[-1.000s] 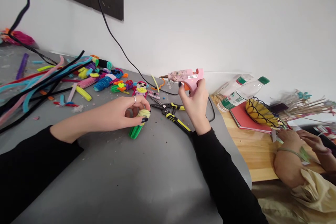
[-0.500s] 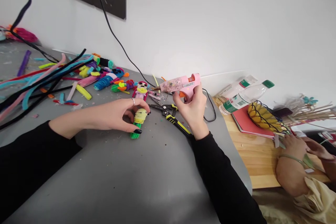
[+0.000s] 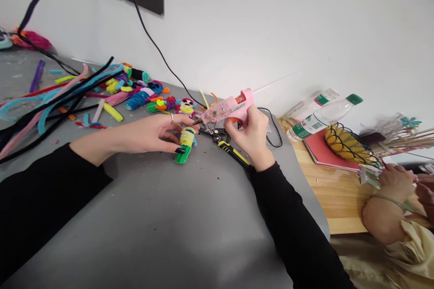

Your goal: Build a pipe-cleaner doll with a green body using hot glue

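Between the thumb and fingers of my left hand is a small pipe-cleaner figure, wound in yellow above and green below. My right hand grips a pink glue gun, its tip angled down to the left near the top of the figure and my left fingertips. Whether the tip touches the figure, I cannot make out. Beneath the glue gun lie pliers with yellow and black handles. Just behind my left fingers rests a finished-looking doll with a red-rimmed head.
Loose pipe cleaners and several colourful pipe-cleaner figures lie at the left and back of the grey mat. A black cord runs down the wall. Rightward are bottles, a wire basket and another person's hands.
My right hand has tilted the glue gun and brought its tip down to the figure. The figure has tilted and shifted slightly in my left hand, and the view has moved a little.
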`<state>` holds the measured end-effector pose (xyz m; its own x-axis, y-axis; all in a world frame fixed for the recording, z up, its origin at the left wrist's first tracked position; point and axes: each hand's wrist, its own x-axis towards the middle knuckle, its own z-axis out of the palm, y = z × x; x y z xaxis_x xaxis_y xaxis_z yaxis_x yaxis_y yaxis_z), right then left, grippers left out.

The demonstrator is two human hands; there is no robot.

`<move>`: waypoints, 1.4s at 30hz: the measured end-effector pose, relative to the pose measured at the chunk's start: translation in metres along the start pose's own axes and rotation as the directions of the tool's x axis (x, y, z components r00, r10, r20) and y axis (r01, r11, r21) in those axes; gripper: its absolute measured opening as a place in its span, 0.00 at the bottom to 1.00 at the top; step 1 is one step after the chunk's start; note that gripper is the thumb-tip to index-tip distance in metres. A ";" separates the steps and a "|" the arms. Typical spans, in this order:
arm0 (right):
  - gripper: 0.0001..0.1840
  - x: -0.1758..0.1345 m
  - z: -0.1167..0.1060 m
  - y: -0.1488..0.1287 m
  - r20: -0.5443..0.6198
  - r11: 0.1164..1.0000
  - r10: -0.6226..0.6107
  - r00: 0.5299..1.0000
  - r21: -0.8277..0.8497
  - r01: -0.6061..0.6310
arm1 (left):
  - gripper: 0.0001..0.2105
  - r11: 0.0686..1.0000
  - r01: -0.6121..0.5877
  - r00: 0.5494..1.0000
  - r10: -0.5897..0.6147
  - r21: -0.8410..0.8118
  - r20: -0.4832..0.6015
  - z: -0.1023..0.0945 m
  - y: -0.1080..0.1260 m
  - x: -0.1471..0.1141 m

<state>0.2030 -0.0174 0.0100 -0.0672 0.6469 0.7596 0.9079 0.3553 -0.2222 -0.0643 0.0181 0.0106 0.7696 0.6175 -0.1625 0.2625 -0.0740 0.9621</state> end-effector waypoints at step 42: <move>0.13 0.001 0.001 0.005 0.157 0.970 -0.198 0.968 -0.109 0.217 | 0.24 0.991 -0.117 0.990 0.122 0.072 -0.069 0.000 -0.018 0.017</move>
<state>0.2070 -0.0144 0.0089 -0.3100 0.6611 0.6833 0.9114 0.4112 0.0157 -0.0558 0.0298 -0.0091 0.7538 0.6564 -0.0286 0.2119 -0.2017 0.9563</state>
